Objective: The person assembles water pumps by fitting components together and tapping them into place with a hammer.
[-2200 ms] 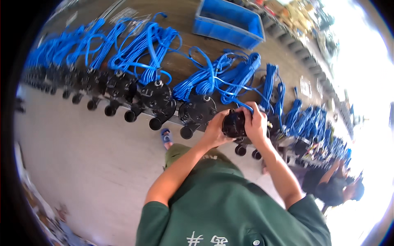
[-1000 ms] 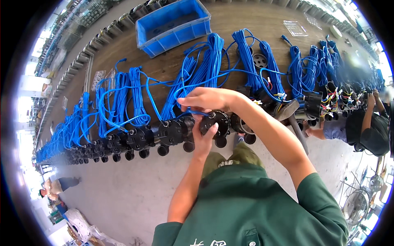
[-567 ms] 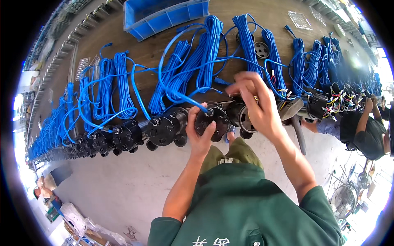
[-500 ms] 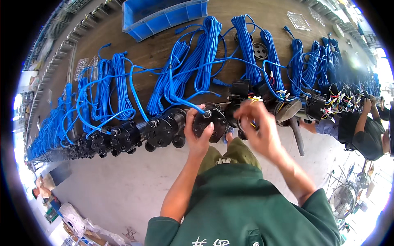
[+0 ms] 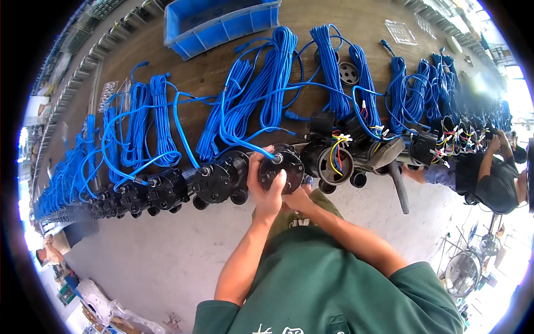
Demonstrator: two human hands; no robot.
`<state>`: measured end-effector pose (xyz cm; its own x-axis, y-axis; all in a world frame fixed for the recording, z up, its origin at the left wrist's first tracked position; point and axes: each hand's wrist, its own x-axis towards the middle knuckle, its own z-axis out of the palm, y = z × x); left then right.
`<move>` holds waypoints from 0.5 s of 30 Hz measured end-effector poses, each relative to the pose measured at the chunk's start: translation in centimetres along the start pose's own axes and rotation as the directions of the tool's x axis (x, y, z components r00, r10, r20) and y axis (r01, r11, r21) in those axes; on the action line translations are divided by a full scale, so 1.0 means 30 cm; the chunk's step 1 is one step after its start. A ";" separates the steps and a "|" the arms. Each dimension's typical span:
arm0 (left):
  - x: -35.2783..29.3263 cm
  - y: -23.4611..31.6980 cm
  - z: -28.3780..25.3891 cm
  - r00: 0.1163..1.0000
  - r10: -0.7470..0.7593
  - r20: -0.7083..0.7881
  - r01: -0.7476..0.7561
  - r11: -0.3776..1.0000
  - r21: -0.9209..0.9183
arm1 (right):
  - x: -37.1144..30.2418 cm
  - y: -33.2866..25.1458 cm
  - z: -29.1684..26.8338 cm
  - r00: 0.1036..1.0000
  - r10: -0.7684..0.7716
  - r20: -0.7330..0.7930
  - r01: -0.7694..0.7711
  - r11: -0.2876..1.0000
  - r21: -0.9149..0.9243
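A round black cap (image 5: pixel 289 177) with a blue cable entering its middle closes the end of a black cylindrical housing. My left hand (image 5: pixel 266 192) grips it from the left, thumb across its face and fingers around the upper edge. Under the cap's lower right side is my right hand (image 5: pixel 300 200), its fingertips hidden behind the housing. Just right stands an uncapped housing (image 5: pixel 328 179) with red, yellow and blue wires (image 5: pixel 337 150) and white connectors showing at its mouth. To the left, another capped black housing (image 5: pixel 214 186) has its own blue cable.
Coiled blue cables (image 5: pixel 281 78) lie along the brown table (image 5: pixel 211 72). A blue crate (image 5: pixel 222 30) stands at the back. A mallet (image 5: pixel 385 153) rests on the right-hand housings, its handle hanging over the table edge. Another person (image 5: pixel 489 181) works at far right.
My right hand has moved left and down, from the uncapped housing to below the cap. That housing's mouth and wires now show. My left hand keeps its grip.
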<state>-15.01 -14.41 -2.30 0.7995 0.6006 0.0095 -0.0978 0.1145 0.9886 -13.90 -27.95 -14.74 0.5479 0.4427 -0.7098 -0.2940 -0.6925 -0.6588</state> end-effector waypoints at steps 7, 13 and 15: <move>0.012 0.025 0.009 0.999 -0.028 0.027 0.028 1.000 -0.005 | -0.088 -0.052 -0.113 0.999 -0.021 0.040 0.028 0.980 -0.199; 0.019 0.028 -0.032 0.995 -0.063 0.075 0.061 0.998 0.034 | -0.569 -0.225 -0.474 0.662 -0.479 -0.577 0.325 0.877 -0.355; 0.026 0.039 -0.025 0.994 -0.067 0.091 0.065 0.998 0.025 | -0.655 -0.134 -0.602 0.538 -0.410 -0.736 0.194 0.911 -0.365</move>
<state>-14.95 -13.20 -1.26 0.8549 0.5170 -0.0435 -0.0302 0.1333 0.9906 -9.34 -44.15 6.36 0.9921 0.1027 0.0714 0.1244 -0.7526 -0.6466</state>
